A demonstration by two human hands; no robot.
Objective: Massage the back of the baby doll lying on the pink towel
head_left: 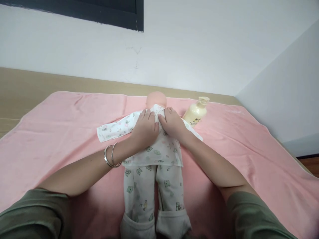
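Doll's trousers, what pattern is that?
White trousers with mostly green animal print, seen in the head view.

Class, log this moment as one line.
left hand: on shirt; right hand: on shirt; doll: dressed, on pink blanket; pump bottle: beside doll

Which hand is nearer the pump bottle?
Right. The right hand rests on the printed top, just left of the pump bottle; the left hand lies farther left, on the same top.

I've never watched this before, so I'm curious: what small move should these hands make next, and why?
Probably slide the left hand and right hand gently toward the trousers: both lie on the upper patterned shirt, just below the doll's head, fingers extended, with more shirt below them.
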